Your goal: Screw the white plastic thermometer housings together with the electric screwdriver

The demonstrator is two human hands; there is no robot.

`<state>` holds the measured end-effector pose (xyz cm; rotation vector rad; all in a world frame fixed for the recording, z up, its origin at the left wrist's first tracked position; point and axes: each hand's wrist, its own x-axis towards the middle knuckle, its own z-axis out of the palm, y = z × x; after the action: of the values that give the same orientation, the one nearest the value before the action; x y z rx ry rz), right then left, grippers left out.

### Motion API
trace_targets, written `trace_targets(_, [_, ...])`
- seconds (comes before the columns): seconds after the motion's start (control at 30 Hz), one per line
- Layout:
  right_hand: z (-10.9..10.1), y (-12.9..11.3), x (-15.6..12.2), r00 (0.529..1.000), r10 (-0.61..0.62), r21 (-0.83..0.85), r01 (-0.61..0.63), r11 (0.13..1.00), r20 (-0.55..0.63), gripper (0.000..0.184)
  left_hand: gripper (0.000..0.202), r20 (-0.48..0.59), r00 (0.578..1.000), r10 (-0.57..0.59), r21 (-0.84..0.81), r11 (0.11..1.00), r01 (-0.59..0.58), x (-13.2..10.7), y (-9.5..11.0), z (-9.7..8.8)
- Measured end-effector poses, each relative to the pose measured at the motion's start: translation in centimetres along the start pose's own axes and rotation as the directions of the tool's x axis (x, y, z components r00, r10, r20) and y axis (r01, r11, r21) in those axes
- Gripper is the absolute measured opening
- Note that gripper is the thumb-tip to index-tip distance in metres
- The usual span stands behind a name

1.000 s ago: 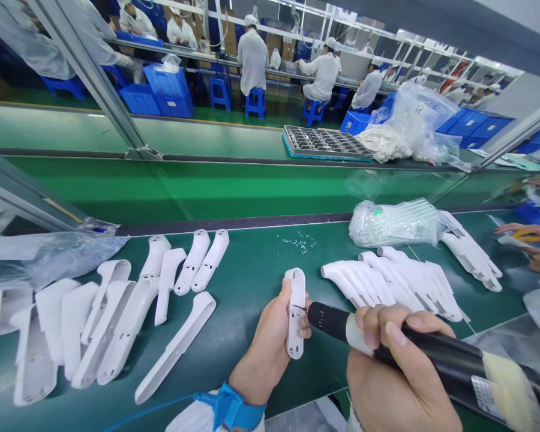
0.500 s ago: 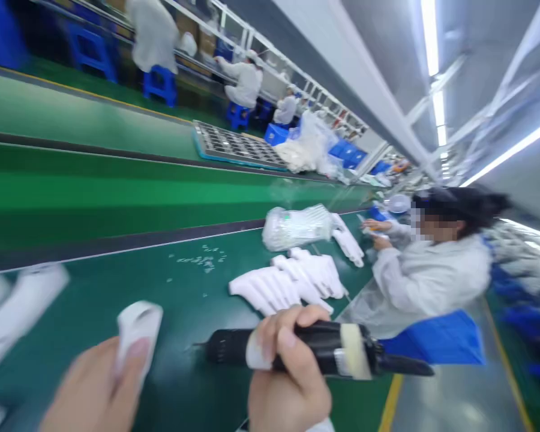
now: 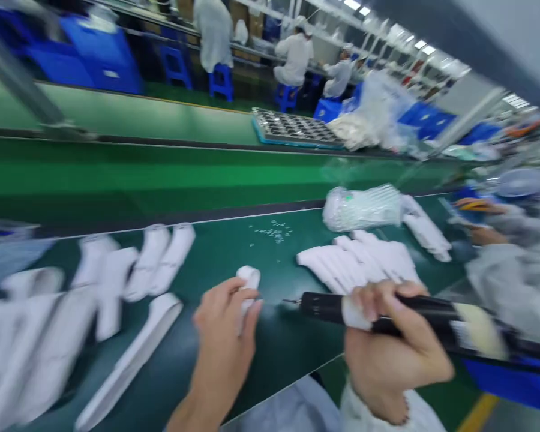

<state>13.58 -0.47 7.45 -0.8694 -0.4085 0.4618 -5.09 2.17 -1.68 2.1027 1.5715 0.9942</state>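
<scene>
My left hand [image 3: 225, 327] is closed around a small white plastic piece [image 3: 249, 277], its rounded end showing above the fingers. In my right hand [image 3: 389, 336] is a black electric screwdriver [image 3: 321, 307], held level with its thin bit pointing left. The bit's tip is a short gap away from the white piece, not touching it. Left of my hands lies a long curved white plastic part [image 3: 130, 363] on the green work surface. Farther right, a row of white curved parts [image 3: 328, 264] rests side by side on the same surface.
More white parts [image 3: 36, 348] crowd the left side. Tiny scattered bits [image 3: 276, 232] and a clear-wrapped bundle [image 3: 364, 208] lie beyond my hands. A co-worker's sleeve [image 3: 513, 276] is at the right. A gridded tray [image 3: 297, 129] sits on the raised green ledge behind.
The view has swung left, bringing in more white parts there. My left hand has brought its white piece nearer to the screwdriver bit, and the piece is turned differently. Both hands keep their holds.
</scene>
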Motion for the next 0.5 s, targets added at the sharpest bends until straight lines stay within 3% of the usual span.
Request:
trace_targets(0.13, [-0.4, 0.1, 0.0, 0.999, 0.033, -0.074, -0.034, 0.997, -0.024, 0.012, 0.015, 0.187, 0.979, 0.075, -0.053, 0.996, -0.066, -0.8, 1.7, -0.1])
trace_targets(0.3, [-0.4, -0.2, -0.4, 0.999, 0.029, -0.115, -0.033, 0.993, -0.037, 0.009, 0.010, 0.219, 0.974, 0.058, -0.132, 0.991, -0.029, -0.4, 2.7, 0.4])
trace_targets(0.4, [-0.5, -0.3, -0.4, 0.999, 0.025, -0.122, -0.028, 0.992, -0.025, 0.011, 0.022, 0.238, 0.969, 0.057, -0.201, 0.980, -0.008, 0.0, 2.6, 0.3])
trace_targets(0.5, [-0.6, -0.4, -0.1, 0.997, 0.054, -0.121, -0.060, 0.991, -0.052, 0.012, 0.022, 0.229, 0.971, 0.070, -0.253, 0.967, -0.010, 0.4, 2.3, 0.1])
